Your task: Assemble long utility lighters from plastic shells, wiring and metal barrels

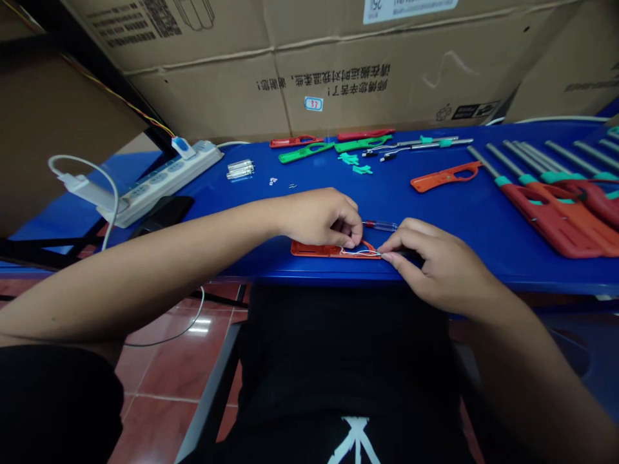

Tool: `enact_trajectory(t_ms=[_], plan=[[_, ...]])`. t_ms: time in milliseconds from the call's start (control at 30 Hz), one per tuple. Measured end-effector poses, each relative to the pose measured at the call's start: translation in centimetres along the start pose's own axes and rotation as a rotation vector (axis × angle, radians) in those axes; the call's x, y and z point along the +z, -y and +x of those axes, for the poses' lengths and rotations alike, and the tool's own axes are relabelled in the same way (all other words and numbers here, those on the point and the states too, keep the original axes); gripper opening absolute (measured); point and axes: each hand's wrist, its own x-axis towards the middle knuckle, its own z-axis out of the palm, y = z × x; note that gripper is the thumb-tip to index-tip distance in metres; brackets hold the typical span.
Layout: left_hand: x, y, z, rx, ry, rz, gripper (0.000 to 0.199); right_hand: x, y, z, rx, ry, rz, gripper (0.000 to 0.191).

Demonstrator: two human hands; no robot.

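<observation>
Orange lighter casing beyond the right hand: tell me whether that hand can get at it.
Probably yes. The orange lighter casing lies on the blue table just ahead of the right hand, with nothing between them, though its fingers are pinching a white wire.

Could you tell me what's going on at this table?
A person seated at a blue table is handling an orange plastic lighter casing that lies flat at the near edge. Their left hand and right hand are both at a thin white wire over it. A small clear tube lies just beyond. Assembled orange lighters lie to the right, with green casings further back.
</observation>
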Motion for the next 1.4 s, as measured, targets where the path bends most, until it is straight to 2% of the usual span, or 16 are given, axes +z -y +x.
enact_trajectory(t_ms=[133,367,567,767,867,967,1067,1400], plan=[[0.3,0.8,-0.2,0.003,0.012,-0.038,0.017,0.1,-0.1,0.0,0.005,0.000,-0.008,0.013],[0.2,1.2,-0.1,0.015,0.054,-0.110,0.015,0.1,-0.1,0.0,0.006,0.010,-0.006,0.013],[-0.2,1.2,-0.3,-0.002,0.105,-0.096,0.021,0.1,-0.1,0.0,0.003,0.005,-0.006,0.013],[-0.7,1.2,0.1,-0.017,0.144,-0.115,0.019,0.1,-0.1,0.0,0.000,0.014,-0.009,0.013],[-0.9,0.7,0.2,-0.074,0.161,-0.141,0.016,0.1,-0.1,0.0,0.001,0.013,-0.010,0.014],[-1.0,0.0,0.1,-0.110,0.146,-0.140,0.014,0.1,-0.1,0.0,0.002,0.008,-0.007,0.014],[-1.0,-0.2,-0.3,-0.085,0.107,-0.144,0.013,0.0,0.0,0.0,0.008,0.008,-0.005,0.014],[-0.8,0.2,-1.3,-0.098,0.062,-0.261,0.014,0.0,0.0,0.1,-0.018,0.000,-0.004,0.013]])
